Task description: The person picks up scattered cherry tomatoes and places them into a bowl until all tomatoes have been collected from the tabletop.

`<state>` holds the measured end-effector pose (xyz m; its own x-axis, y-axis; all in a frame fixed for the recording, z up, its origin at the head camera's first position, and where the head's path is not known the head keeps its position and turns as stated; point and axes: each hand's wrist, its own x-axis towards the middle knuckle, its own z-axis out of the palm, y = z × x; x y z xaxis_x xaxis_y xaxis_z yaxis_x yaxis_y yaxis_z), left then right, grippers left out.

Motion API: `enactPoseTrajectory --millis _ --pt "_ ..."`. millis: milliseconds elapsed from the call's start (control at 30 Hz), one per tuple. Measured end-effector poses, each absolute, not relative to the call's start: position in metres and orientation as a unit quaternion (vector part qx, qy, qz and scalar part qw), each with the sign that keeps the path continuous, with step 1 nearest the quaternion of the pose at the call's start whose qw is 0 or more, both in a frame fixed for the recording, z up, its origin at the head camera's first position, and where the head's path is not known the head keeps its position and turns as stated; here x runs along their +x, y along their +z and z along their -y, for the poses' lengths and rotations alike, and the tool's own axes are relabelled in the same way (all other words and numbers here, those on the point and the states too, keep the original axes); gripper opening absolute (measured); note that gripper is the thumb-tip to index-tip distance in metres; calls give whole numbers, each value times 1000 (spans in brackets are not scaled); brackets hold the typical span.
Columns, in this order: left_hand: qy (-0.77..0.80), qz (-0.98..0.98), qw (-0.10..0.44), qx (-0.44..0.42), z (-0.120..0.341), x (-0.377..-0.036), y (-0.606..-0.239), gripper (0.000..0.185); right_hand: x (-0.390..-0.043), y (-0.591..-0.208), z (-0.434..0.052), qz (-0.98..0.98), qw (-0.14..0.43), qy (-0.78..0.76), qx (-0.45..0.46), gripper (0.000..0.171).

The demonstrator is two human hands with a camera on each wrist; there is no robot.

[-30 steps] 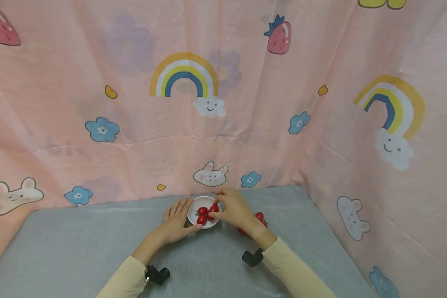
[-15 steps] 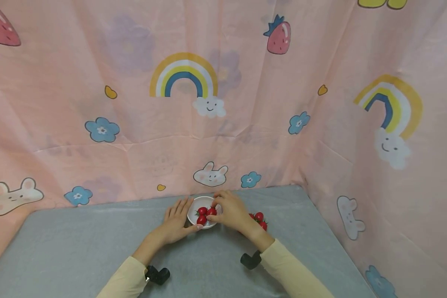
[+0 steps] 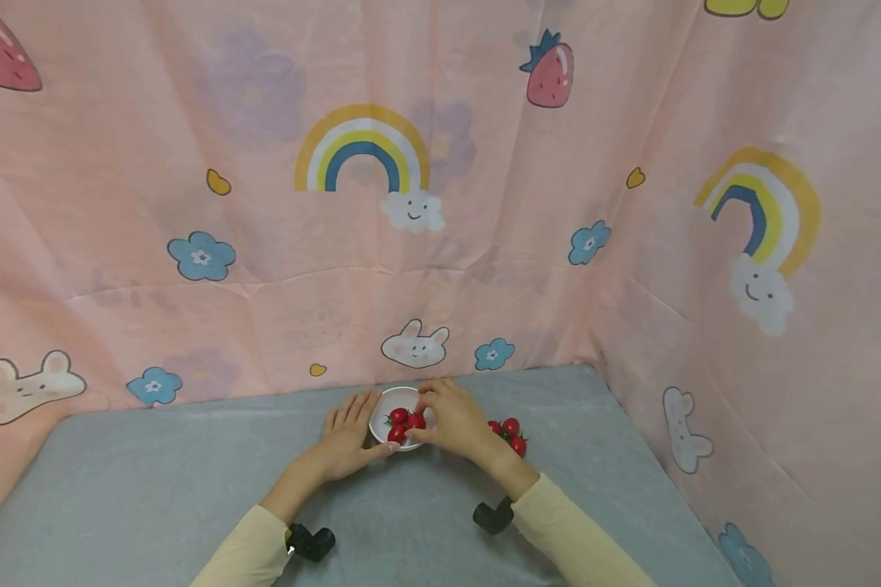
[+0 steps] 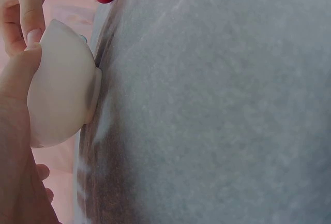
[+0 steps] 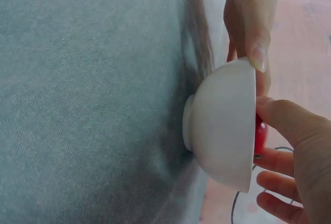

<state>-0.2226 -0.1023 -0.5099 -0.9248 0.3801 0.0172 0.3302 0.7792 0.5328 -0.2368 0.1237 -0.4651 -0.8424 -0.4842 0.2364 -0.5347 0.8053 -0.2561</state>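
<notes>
Tomato (image 3: 416, 421) pinched between right-hand fingers (image 3: 427, 401)

small white bowl (image 3: 385, 408) upright on grey cloth, red cherry tomatoes (image 3: 405, 424) inside

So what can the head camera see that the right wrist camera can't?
Only the head view shows the inside of the bowl with several tomatoes, more tomatoes on the table beside the right hand, and the cartoon curtain. Only the right wrist view shows the bowl's foot and outer side. Both show the bowl, both hands and the grey table.
</notes>
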Motion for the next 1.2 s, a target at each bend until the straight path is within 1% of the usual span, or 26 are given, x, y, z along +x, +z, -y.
enactPoseTrajectory --millis 533,733,900,1200 --pt "267 -944 48 185 101 -223 -509 97 -237 -466 -126 944 86 165 272 31" --pt "280 -939 38 195 103 -223 -511 99 -238 -465 -128 945 75 174 266 32" --pt "277 -941 40 191 103 -225 -516 101 -239 -462 -134 945 71 189 259 35" --pt "278 -942 37 184 103 -227 -520 99 -244 -466 -149 945 88 198 246 34"
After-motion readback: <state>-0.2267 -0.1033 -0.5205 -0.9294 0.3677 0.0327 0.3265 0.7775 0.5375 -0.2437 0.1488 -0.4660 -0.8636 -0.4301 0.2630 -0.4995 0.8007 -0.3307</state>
